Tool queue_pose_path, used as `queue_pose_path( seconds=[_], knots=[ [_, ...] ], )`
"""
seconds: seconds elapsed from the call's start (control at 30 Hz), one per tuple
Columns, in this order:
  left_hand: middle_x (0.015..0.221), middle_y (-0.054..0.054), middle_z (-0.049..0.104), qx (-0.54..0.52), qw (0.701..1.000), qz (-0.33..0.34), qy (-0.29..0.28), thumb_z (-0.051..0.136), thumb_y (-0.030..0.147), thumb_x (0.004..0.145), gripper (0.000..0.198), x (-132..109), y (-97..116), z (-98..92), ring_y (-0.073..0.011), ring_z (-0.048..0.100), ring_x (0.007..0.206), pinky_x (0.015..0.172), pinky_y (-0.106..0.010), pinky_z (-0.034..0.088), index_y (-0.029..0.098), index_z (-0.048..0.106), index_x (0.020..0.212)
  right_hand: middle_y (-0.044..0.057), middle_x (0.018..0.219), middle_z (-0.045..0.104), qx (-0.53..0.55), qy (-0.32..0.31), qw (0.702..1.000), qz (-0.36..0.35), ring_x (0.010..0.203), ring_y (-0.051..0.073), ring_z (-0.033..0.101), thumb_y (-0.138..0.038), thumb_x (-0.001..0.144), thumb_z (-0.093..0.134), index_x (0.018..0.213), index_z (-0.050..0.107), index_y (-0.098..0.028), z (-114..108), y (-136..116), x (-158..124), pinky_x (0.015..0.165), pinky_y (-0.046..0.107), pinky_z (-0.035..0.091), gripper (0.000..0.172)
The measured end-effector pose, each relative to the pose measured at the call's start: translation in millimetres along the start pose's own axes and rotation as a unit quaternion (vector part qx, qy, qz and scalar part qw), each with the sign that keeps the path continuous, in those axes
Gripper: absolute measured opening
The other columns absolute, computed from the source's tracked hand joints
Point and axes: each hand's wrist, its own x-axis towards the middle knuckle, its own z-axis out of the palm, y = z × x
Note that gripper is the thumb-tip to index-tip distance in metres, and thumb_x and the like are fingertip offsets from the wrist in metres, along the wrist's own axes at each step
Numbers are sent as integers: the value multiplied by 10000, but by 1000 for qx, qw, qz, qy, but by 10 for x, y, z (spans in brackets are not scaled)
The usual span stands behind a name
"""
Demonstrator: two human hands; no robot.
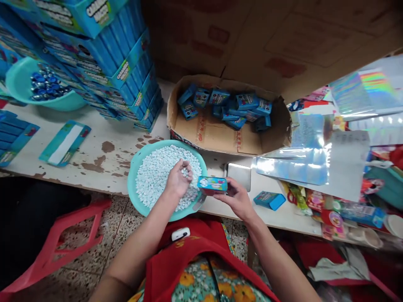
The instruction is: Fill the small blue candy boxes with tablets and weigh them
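Observation:
Above a turquoise basin full of small white candies, my left hand is cupped, its fingers curled round a few of the same candies. My right hand grips a small blue box by its right end, over the basin's right rim. White pieces show at the left end of the box's upper face. The two hands are close together but apart. Just behind the box lies a flat silver-grey object, partly hidden.
A cut-down carton holding several blue boxes stands behind the basin. Tall stacks of blue display boxes rise at left, beside a bowl of shiny blue wrapped pieces. Another blue box, plastic sheets and packets lie at right. A red stool is lower left.

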Motion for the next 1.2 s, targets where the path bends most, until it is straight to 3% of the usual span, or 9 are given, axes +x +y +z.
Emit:
queue_pose_path(
  seconds=[0.1, 0.13, 0.2, 0.27, 0.33, 0.57, 0.8, 1.0, 1.2],
  knots=[
    [598, 6, 500, 150, 983, 95, 41, 604, 475, 768, 303, 21, 68, -5, -128, 520, 573, 565, -262, 449, 179, 566, 718, 26, 1010, 609, 36, 136, 990, 5, 932, 208, 591, -359, 616, 817, 957, 648, -230, -285, 287, -11, 824, 356, 508, 401],
    [668, -20, 562, 252, 952, 165, 52, 602, 472, 771, 295, 35, 91, -25, -162, 576, 699, 689, -300, 488, 182, 589, 717, 22, 976, 610, 34, 178, 983, 10, 921, 204, 589, -356, 620, 811, 936, 652, -222, -394, 395, 1, 836, 361, 502, 378],
    [937, -62, 652, 445, 843, 295, 69, 620, 450, 759, 262, 76, 135, -79, -229, 572, 1023, 966, -374, 426, 192, 649, 792, 14, 899, 628, 36, 238, 970, 32, 883, 202, 597, -364, 624, 799, 913, 650, -206, -613, 609, 45, 859, 385, 492, 361],
    [1149, -71, 624, 552, 752, 350, 91, 622, 433, 764, 304, 131, 166, -129, -252, 501, 1184, 1081, -402, 327, 204, 668, 959, 22, 872, 658, 47, 275, 959, 57, 855, 210, 610, -380, 609, 796, 929, 643, -191, -804, 801, 101, 855, 406, 494, 402],
    [1185, -71, 614, 581, 728, 345, 119, 577, 441, 804, 365, 178, 173, -156, -245, 518, 1175, 1075, -407, 341, 212, 639, 1083, 37, 884, 681, 56, 294, 952, 71, 850, 219, 619, -396, 598, 791, 960, 634, -180, -945, 960, 157, 842, 414, 501, 449],
    [1078, -42, 671, 550, 774, 289, 119, 576, 480, 800, 357, 230, 66, -104, -218, 604, 1043, 991, -356, 442, 210, 661, 1017, 46, 933, 681, 60, 309, 947, 71, 893, 223, 628, -393, 563, 795, 977, 628, -164, -1115, 1256, 199, 893, 430, 490, 502],
    [994, -35, 698, 513, 798, 297, 113, 638, 452, 757, 323, 251, -2, -1, -210, 640, 956, 943, -358, 477, 209, 686, 964, 151, 1440, 397, 73, 345, 932, 89, 1246, 276, 475, -385, 588, 818, 1375, 372, -225, -963, 1252, -284, 976, 442, 471, 919],
    [992, -34, 700, 500, 810, 293, 89, 632, 451, 771, 317, 245, -78, 108, -210, 649, 941, 913, -354, 490, 209, 687, 969, 166, 1389, 456, 94, 337, 923, 162, 1158, 280, 545, -432, 646, 772, 1291, 456, -205, -613, 1358, -900, 907, 450, 512, 753],
    [987, -42, 691, 499, 823, 267, 59, 629, 459, 760, 347, 250, -135, 183, -212, 642, 938, 914, -353, 483, 188, 675, 972, 170, 1284, 557, 83, 355, 908, 208, 1090, 277, 585, -454, 659, 748, 1190, 536, -164, -635, 1515, -1125, 894, 447, 508, 640]
  ],
)
